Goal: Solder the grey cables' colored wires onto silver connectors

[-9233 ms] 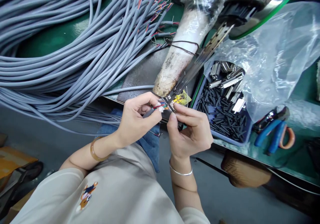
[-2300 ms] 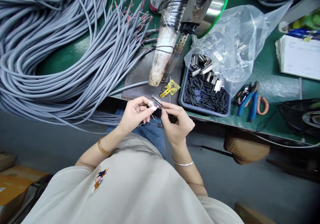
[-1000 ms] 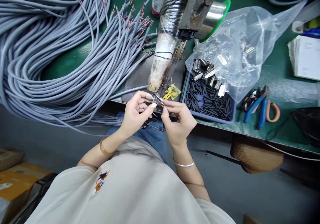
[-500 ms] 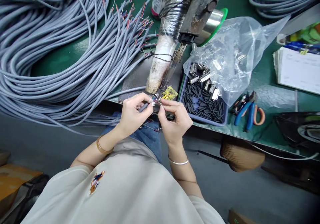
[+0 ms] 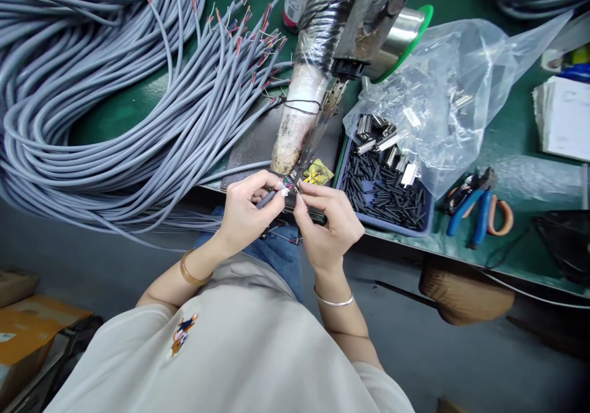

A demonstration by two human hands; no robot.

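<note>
My left hand (image 5: 249,207) is closed around the end of a grey cable (image 5: 264,200), whose thin coloured wires (image 5: 287,181) fan out past the fingertips. Beside it my right hand (image 5: 329,216) is closed in a pinch by the wire ends; the small piece between thumb and forefinger is too small to name. Just above the fingertips is the lower end of a soldering iron (image 5: 318,130), held in a stand. The white, scorched end of an exhaust hose (image 5: 283,149) hangs next to it. A yellow sponge (image 5: 319,172) lies behind my right fingers.
Many grey cables (image 5: 152,136) with stripped ends cover the left of the bench. At right are a blue tray (image 5: 428,219) of black tubes (image 5: 378,192) and metal connectors (image 5: 389,139), a plastic bag (image 5: 461,87), pliers (image 5: 482,216) and a solder spool (image 5: 401,41).
The view has turned slightly, so the bench things sit further right. Both hands keep nearly the same pose, with the fingertips still close together at the wires.
</note>
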